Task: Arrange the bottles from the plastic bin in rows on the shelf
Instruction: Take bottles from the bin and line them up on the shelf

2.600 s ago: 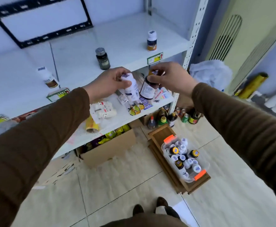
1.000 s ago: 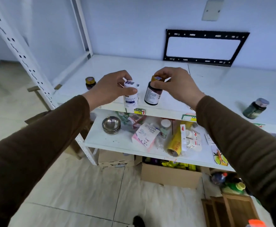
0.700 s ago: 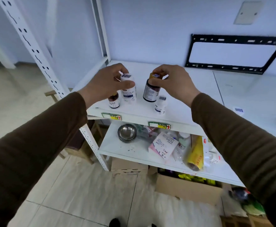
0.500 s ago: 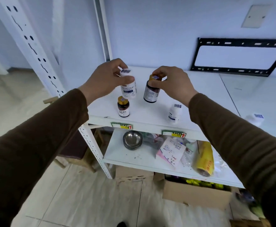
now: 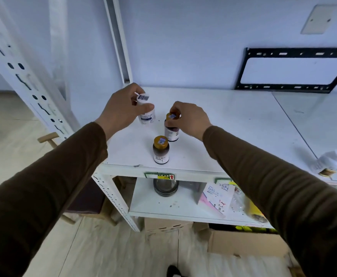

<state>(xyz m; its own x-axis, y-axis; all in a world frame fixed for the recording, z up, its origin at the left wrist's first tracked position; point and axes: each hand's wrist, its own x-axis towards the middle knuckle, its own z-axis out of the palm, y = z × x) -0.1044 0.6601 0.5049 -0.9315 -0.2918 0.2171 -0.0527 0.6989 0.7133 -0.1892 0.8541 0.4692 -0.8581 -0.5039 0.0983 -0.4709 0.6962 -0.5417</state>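
My left hand (image 5: 121, 109) grips a white bottle (image 5: 146, 112) with a blue label, upright just above the left end of the white shelf (image 5: 223, 124). My right hand (image 5: 187, 118) holds a brown bottle (image 5: 171, 130) by its gold cap; its base is at the shelf surface, right behind another brown gold-capped bottle (image 5: 160, 149) standing near the shelf's front edge. A white bottle (image 5: 332, 161) lies on its side at the far right. The plastic bin is out of view.
A perforated white upright (image 5: 19, 76) rises at the left. A black wall bracket (image 5: 291, 70) hangs behind the shelf. The lower shelf holds steel bowls (image 5: 165, 186), an N95 mask packet (image 5: 217, 198) and a yellow roll (image 5: 255, 212). Cardboard boxes (image 5: 243, 242) sit on the floor.
My view has swung left along the shelf. Both hands have come down and forward with their bottles, and the brown bottle now sits low behind the standing gold-capped one.
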